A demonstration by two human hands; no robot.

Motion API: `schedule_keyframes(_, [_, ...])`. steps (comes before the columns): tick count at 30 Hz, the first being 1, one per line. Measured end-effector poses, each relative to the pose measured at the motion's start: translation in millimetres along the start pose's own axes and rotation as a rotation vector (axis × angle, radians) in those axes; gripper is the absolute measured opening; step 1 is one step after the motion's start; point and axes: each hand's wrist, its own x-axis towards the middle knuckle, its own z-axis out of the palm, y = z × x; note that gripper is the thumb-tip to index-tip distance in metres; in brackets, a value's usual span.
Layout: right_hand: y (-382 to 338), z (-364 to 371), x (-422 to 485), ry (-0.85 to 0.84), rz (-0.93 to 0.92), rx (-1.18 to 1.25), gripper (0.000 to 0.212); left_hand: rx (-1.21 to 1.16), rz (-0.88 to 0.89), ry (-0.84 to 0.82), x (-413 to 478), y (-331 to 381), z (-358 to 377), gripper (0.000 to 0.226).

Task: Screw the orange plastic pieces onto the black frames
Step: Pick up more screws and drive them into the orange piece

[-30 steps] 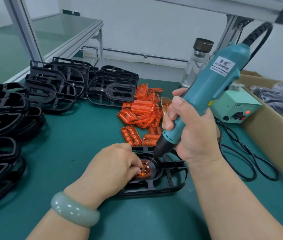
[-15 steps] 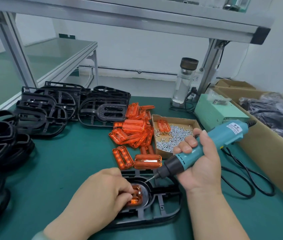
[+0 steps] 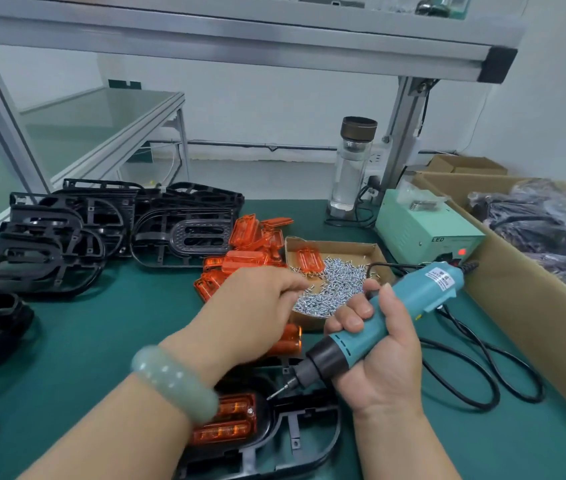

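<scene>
A black frame [image 3: 309, 427] lies at the table's front edge with an orange piece [image 3: 229, 420] seated in its left end. My right hand [image 3: 385, 362] grips a teal electric screwdriver [image 3: 423, 292], tilted, its bit tip just above the frame beside the orange piece. My left hand [image 3: 257, 306] reaches over to the cardboard tray of screws [image 3: 337, 289], fingertips bent down at the pile's left edge; whether they pinch a screw is hidden. Loose orange pieces [image 3: 247, 237] are heaped behind my left hand.
Stacks of black frames [image 3: 181, 233] fill the back left and the left edge [image 3: 49, 244]. A green power unit [image 3: 426, 226] and a glass bottle [image 3: 354, 168] stand behind the tray. A large cardboard box [image 3: 516, 299] runs along the right. The screwdriver's black cable [image 3: 482, 375] loops on the mat.
My left hand has let go of the orange piece in the frame and moved up right to the screw tray. The screwdriver stays tilted near the frame.
</scene>
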Motion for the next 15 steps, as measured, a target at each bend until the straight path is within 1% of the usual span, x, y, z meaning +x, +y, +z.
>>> schedule_keyframes(4, [0, -1, 1, 0.032, 0.009, 0.030, 0.015, 0.118, 0.026, -0.115, 49, 6, 27, 0.039])
schedule_keyframes(7, [-1, -3, 3, 0.045, 0.007, 0.056, 0.014, 0.264, 0.043, -0.284, 69, 8, 45, 0.053])
schedule_keyframes(8, [-1, -3, 3, 0.048, 0.010, 0.063, 0.013, 0.272, 0.033, -0.348, 73, 7, 50, 0.053])
schedule_keyframes(9, [-2, -3, 4, 0.049, 0.013, 0.069, 0.013, 0.242, 0.024, -0.403, 74, 6, 53, 0.046])
schedule_keyframes(11, [-2, -4, 4, 0.048, 0.020, 0.077, 0.013, 0.209, 0.062, -0.489, 73, 6, 56, 0.033])
schedule_keyframes(13, [-2, -4, 5, 0.044, 0.024, 0.086, 0.012, 0.296, 0.080, -0.545, 77, 8, 58, 0.029])
schedule_keyframes(15, [-2, -5, 5, 0.034, 0.025, 0.086, 0.012, 0.392, 0.035, -0.557, 82, 13, 56, 0.026])
